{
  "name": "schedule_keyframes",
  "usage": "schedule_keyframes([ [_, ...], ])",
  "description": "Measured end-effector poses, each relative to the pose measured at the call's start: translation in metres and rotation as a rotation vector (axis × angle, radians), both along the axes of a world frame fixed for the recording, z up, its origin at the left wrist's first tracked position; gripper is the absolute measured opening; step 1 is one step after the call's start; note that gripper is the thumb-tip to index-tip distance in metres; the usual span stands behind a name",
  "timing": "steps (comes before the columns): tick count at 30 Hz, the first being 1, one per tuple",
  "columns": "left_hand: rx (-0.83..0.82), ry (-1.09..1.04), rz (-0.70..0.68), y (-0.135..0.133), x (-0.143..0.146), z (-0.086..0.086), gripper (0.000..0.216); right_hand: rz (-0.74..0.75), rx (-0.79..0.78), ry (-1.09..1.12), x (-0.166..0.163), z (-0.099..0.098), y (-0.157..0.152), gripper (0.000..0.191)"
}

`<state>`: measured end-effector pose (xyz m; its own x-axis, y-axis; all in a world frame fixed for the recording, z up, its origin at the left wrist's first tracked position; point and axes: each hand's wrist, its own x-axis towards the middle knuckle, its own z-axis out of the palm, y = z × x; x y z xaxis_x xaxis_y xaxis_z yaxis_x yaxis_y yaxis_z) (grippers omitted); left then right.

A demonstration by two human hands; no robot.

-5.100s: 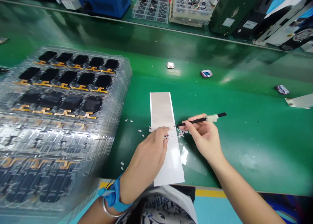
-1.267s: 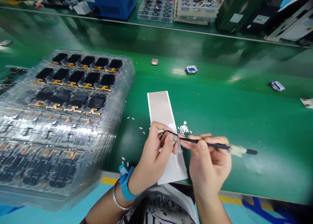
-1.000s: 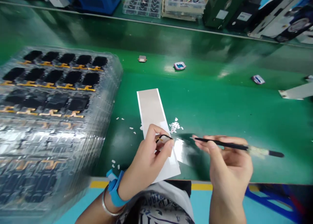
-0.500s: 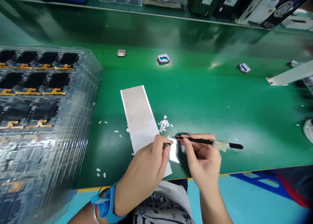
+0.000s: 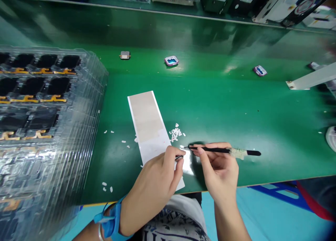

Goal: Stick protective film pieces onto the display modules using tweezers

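My left hand (image 5: 154,179) is closed over a small dark part (image 5: 179,158), pinched between thumb and fingers above the lower end of a long white strip (image 5: 147,122). My right hand (image 5: 219,169) grips black tweezers (image 5: 220,150) with pale tape wound near their back end. The tweezer tip points left and sits just right of the small part. A clear film piece (image 5: 187,162) lies between the two hands. A little heap of white scraps (image 5: 175,132) lies beside the strip.
A stack of clear trays (image 5: 39,115) with black parts on orange flex cables fills the left. Small parts (image 5: 171,61) (image 5: 125,55) (image 5: 259,70) lie farther back on the green table (image 5: 236,108). A white strip (image 5: 312,80) sits far right. Boxes line the back edge.
My left hand came down from a raised position onto the strip with the small part. My right hand swung away with the tweezers, then came back to the part. The view shifted right.
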<state>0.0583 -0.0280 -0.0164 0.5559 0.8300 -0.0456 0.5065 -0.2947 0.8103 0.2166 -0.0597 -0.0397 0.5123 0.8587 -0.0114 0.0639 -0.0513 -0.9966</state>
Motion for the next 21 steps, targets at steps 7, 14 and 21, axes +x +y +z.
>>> schedule_keyframes([
  [7, -0.146, -0.191, 0.153, 0.005, -0.002, 0.003, 0.006, -0.025, 0.272, 0.102, -0.002, 0.018, -0.006, 0.019],
  [14, -0.129, -0.416, 0.241, 0.009, -0.006, 0.01, 0.019, 0.115, 0.561, -0.003, -0.028, 0.04, -0.006, 0.035],
  [21, -0.116, -0.532, 0.259, 0.009, -0.006, 0.007, 0.034, 0.172, 0.627, -0.133, -0.036, 0.044, -0.002, 0.038],
])
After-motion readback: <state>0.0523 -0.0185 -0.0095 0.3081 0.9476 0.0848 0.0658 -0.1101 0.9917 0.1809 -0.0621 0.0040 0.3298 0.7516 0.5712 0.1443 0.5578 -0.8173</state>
